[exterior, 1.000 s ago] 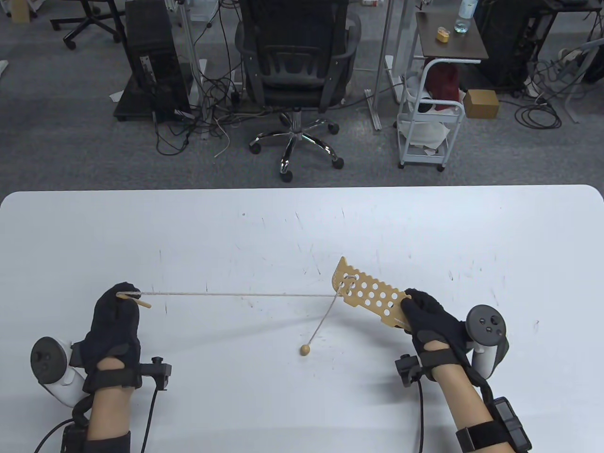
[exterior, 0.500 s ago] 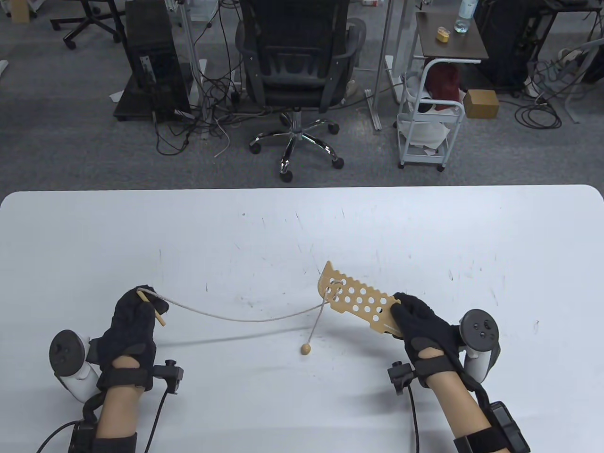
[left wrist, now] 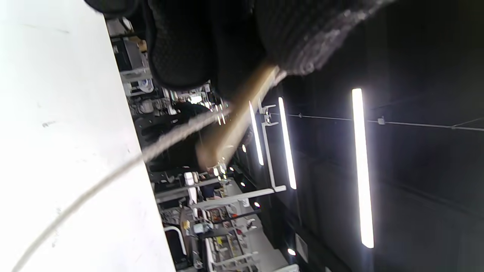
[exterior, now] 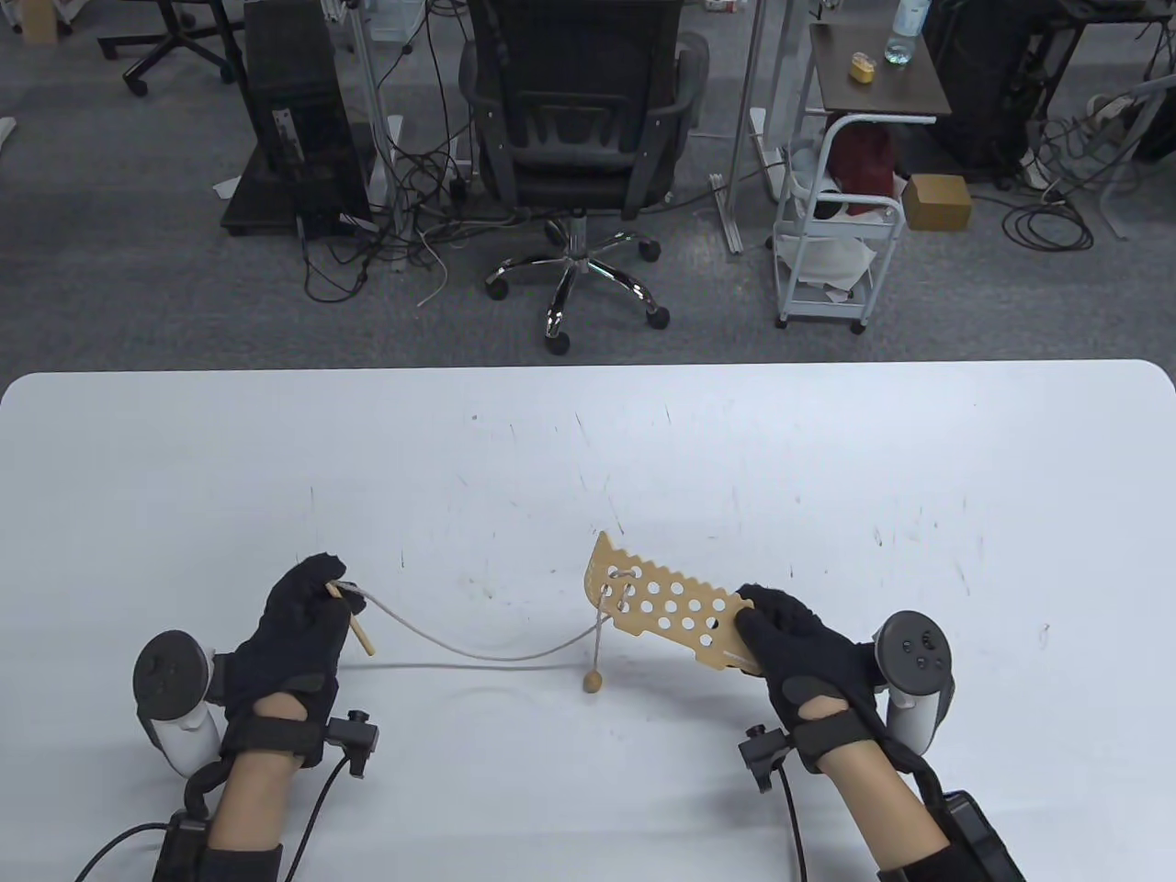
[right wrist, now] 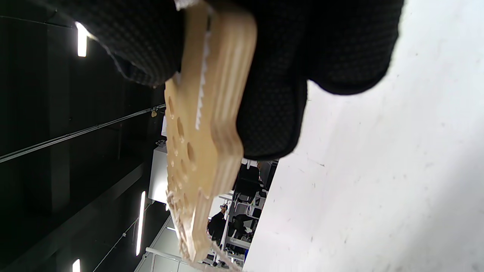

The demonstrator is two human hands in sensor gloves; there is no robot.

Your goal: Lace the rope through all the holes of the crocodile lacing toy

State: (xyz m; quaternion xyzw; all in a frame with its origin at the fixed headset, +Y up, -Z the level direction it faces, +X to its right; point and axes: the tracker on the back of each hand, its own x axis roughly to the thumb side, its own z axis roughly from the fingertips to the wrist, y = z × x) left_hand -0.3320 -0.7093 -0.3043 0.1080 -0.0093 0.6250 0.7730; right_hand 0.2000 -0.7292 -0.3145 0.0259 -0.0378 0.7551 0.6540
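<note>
My right hand (exterior: 790,634) grips one end of the wooden crocodile lacing board (exterior: 661,606), a flat tan piece with several holes and a toothed edge, held above the table and tilted. The right wrist view shows the board (right wrist: 204,124) edge-on between my gloved fingers (right wrist: 272,105). A beige rope (exterior: 478,650) runs from a hole at the board's far end and sags to my left hand (exterior: 308,616), which pinches the wooden needle (exterior: 354,623). The rope (left wrist: 113,173) and needle (left wrist: 234,124) show in the left wrist view. A short rope tail ends in a wooden bead (exterior: 593,681) resting on the table.
The white table (exterior: 588,441) fills the lower half of the table view, scuffed with small marks. Beyond its far edge are an office chair (exterior: 579,138), a white cart (exterior: 836,230) and cables on the floor.
Both hands have moved toward each other and nearer the front edge. The rope, taut one second ago, now hangs slack. The board has shifted left with my right hand.
</note>
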